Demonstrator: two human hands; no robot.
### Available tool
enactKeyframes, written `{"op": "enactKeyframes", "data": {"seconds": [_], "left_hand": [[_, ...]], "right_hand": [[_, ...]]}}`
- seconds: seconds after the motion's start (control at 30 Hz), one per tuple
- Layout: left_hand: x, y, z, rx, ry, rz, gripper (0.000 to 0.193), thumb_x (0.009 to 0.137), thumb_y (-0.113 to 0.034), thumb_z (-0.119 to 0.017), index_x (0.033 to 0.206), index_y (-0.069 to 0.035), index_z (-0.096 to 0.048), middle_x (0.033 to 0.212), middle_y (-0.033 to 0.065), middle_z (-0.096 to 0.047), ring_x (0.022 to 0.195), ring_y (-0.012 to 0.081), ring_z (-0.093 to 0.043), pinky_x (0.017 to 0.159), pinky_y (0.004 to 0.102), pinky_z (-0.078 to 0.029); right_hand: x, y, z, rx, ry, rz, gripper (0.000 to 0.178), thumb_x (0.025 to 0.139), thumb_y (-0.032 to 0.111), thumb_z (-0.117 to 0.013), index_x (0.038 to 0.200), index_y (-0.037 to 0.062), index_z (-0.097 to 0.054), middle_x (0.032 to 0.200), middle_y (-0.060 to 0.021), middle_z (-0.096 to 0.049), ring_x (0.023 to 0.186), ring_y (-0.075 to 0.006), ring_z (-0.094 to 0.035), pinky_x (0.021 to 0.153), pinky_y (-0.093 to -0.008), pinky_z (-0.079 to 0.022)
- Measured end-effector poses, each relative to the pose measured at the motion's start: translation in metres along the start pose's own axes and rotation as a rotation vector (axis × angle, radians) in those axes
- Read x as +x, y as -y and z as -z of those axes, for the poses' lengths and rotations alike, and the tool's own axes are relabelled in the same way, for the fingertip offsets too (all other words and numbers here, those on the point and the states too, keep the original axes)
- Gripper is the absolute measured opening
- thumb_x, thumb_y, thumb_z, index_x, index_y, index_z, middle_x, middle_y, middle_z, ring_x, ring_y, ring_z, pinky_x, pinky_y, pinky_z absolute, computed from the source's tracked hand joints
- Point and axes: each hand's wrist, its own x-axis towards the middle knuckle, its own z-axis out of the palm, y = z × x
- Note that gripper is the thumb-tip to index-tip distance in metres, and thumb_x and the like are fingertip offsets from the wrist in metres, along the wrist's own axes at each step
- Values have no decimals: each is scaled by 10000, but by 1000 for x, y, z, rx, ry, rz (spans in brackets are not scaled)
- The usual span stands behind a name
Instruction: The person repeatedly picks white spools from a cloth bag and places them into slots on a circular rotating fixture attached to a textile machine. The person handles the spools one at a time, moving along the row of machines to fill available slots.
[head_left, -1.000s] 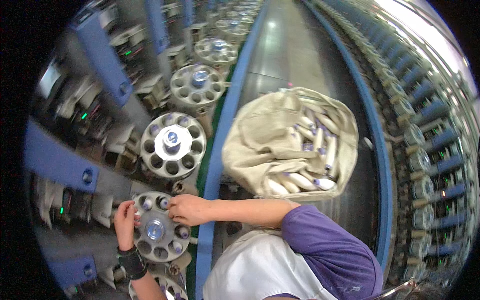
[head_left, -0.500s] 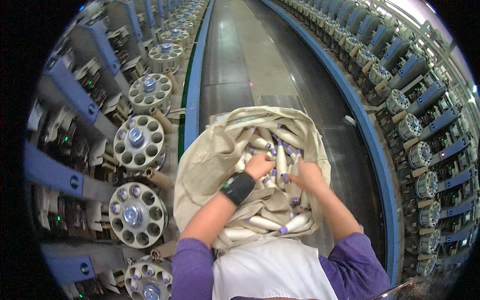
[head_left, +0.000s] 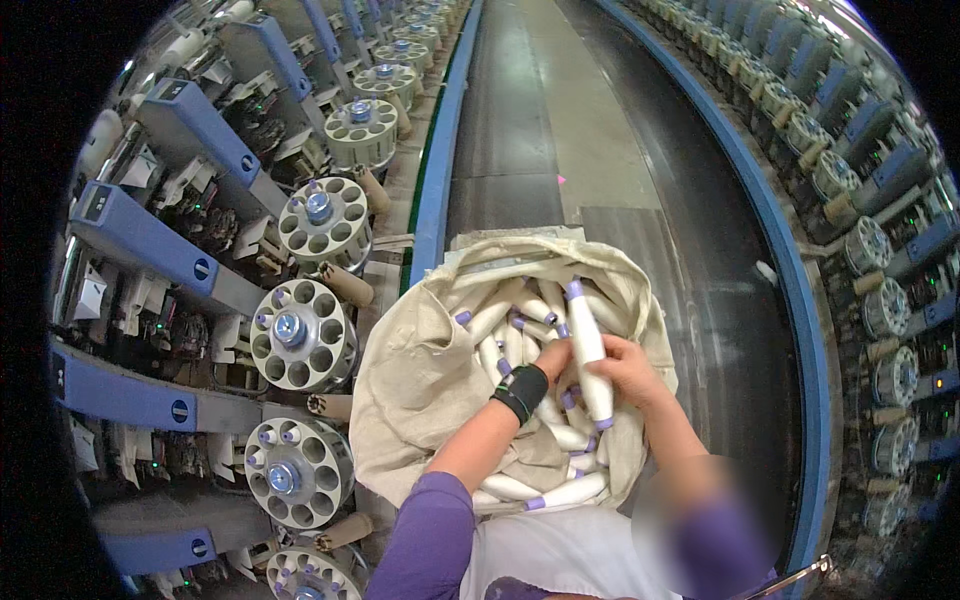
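Observation:
A cream cloth sack (head_left: 400, 400) stands wide-mouthed before me, full of white yarn bobbins (head_left: 490, 312) with purple tube ends. My right hand (head_left: 628, 372) is closed on one yarn bobbin (head_left: 588, 345), thumb across its side. That bobbin is raised over the others, nearly upright in the picture, purple at both ends. My left hand (head_left: 556, 358), with a black band on the wrist, reaches into the sack just left of the held bobbin. Its fingertips are hidden behind that bobbin and among the pile, so its grip does not show.
Along the left runs a winding machine with round bobbin magazines (head_left: 303, 335), a few pockets holding bobbins. Brown tubes (head_left: 347, 285) stick out beside them. Blue rails (head_left: 432, 200) edge the aisle. A similar machine row (head_left: 895, 375) lines the right. A small white object (head_left: 766, 272) lies near the right rail.
My right hand has lifted a yarn bobbin out of the pile. My left hand has shifted right, close to it. The machines and sack have shifted in the view.

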Motion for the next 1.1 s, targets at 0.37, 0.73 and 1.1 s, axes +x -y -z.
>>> {"op": "enactKeyframes", "data": {"seconds": [0.37,0.73,1.1], "left_hand": [[55,-119,74,1096,-794,-39,364,649,-286,-600,860,3,-670,957,221,-604,855,359,-574,807,410,-449],[61,-130,54,1052,-891,-287,354,607,-243,-611,928,-93,-604,894,151,-615,889,382,-535,784,479,-414],[-202,-136,103,-236,-44,-681,247,614,-28,-584,859,2,-589,1187,136,-491,1057,248,-494,947,348,-361]], "right_hand": [[71,17,45,827,395,125,639,849,251,-586,1346,22,-255,1225,-189,-474,943,-258,-594,729,-368,-541],[112,24,23,32,-31,428,638,689,71,-740,1260,27,-458,1139,-64,-543,1032,-150,-514,881,-294,-415],[95,88,-102,-573,488,526,494,699,153,-718,1166,71,-579,1006,-91,-596,886,-198,-547,751,-299,-426]]}}
